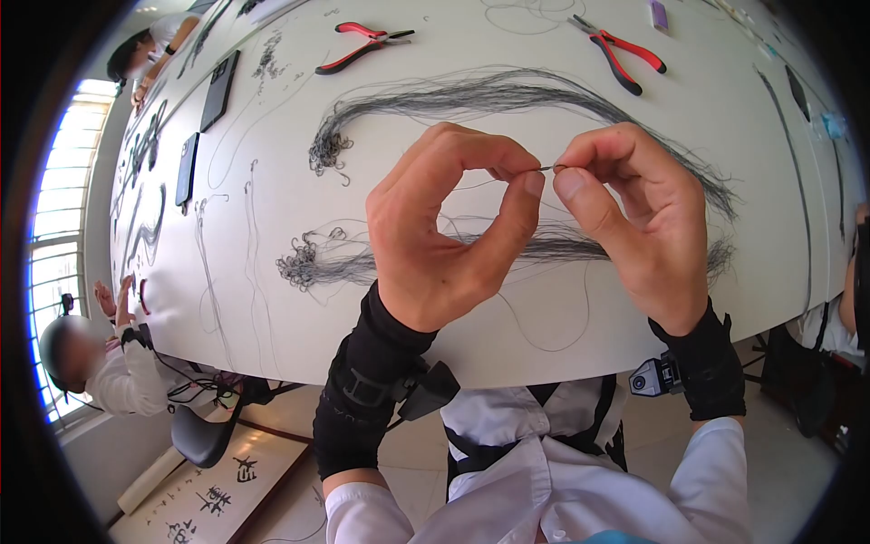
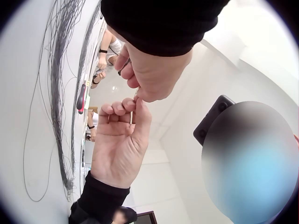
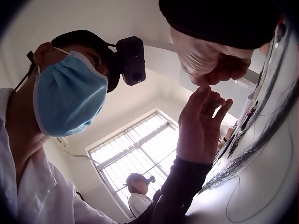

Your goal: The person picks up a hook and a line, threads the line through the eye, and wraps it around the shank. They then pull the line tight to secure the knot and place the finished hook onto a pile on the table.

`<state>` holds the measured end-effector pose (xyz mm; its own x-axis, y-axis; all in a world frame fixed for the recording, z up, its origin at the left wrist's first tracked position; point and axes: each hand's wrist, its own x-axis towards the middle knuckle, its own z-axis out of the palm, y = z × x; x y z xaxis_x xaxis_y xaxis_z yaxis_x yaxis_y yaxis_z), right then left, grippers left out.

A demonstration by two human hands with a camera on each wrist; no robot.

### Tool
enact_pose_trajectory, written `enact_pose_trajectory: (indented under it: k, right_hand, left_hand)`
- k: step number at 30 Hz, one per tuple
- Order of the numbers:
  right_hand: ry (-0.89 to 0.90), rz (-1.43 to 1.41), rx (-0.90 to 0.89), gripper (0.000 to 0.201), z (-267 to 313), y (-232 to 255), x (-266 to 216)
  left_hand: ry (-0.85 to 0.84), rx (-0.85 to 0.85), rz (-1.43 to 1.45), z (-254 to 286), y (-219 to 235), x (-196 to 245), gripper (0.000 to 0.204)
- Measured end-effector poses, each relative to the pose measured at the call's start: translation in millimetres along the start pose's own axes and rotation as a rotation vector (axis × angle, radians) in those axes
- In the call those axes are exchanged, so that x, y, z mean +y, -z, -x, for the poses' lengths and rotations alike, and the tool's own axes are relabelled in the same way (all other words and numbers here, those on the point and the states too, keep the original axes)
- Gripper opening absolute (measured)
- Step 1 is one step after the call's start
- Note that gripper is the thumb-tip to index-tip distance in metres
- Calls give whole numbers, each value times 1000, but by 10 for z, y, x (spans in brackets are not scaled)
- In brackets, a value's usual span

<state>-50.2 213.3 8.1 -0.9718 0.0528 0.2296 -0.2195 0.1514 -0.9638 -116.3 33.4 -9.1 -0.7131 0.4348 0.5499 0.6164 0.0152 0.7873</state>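
Note:
In the head view the left hand [image 1: 444,227] and right hand [image 1: 648,218] meet fingertip to fingertip above the table. Between them runs a short dark wire piece [image 1: 546,169], each end pinched by thumb and forefinger. A thin strand trails from the left fingertips. Behind the hands lies a long bundle of dark wires [image 1: 453,93] with curled ends at its left; a second bundle [image 1: 335,263] passes beneath the hands. Both wrist views show the hands close together; the left wrist view has the right hand [image 2: 119,149], the right wrist view the left hand [image 3: 198,130].
Two red-and-black pliers [image 1: 362,45] [image 1: 621,56] lie at the table's far side. Two dark phones [image 1: 219,91] [image 1: 187,168] and loose wires are at the left. Other people sit at the left. A purple item [image 1: 659,15] lies at the far edge.

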Motion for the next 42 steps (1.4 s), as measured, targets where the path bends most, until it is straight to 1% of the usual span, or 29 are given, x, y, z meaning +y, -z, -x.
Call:
enact_pose_trajectory:
  k: [1,4,7,10,13,16,19,20,23,26,28,31,34,38,40,42]
  right_hand:
    - [8,6,-1,10,-4,4,8]
    - [-1,-4,-4,10,-5,6,6]
    - [-53,-23,-12,12,7,10,-30]
    - [-95,-51,-9,13,12,-1,-40]
    - [-115,-65,-10,15,12,-2,-47]
    - [-159,-94,-28,16,3,10,-67]
    - [-231,-164,-25,17,-15,33,-92]
    - [-257,-192,-21,17,-20,38,-96]
    - [-219,-192,-26,18,-17,28,-86]
    - [-240,-304,-32,18,-9,28,-34]
    - [-228,-290,-31,18,-13,30,-31]
    - [-217,-283,-22,18,-16,15,-36]
    - [-203,-247,-27,18,-16,26,-45]
    - [-164,-209,-3,17,-16,8,-53]
    - [-155,-168,-1,20,-19,-18,-65]
    - [-152,-144,-5,22,-20,-22,-65]
  left_hand:
    - [2,7,-2,-2,-1,1,18]
    - [-57,118,9,-45,-62,-61,17]
    - [-61,118,6,-56,-67,-38,18]
    - [-107,92,-43,-46,-46,-42,20]
    - [-82,-12,-56,-14,17,-8,22]
    - [-74,28,-42,-31,-19,13,22]
    - [-155,93,-61,-56,-45,-65,21]
    - [-151,90,-61,-56,-46,-65,21]
    - [-141,87,-57,-54,-43,-62,21]
    - [-125,96,-49,-52,-50,-67,21]
    - [-98,102,-47,-44,-51,-50,20]
    - [-59,11,-69,-25,-2,8,19]
    - [-120,104,-45,-58,-59,-59,18]
    - [-95,97,-50,-50,-59,-48,18]
    - [-90,96,-46,-51,-59,-39,18]
    - [-56,36,-54,-35,-24,1,18]
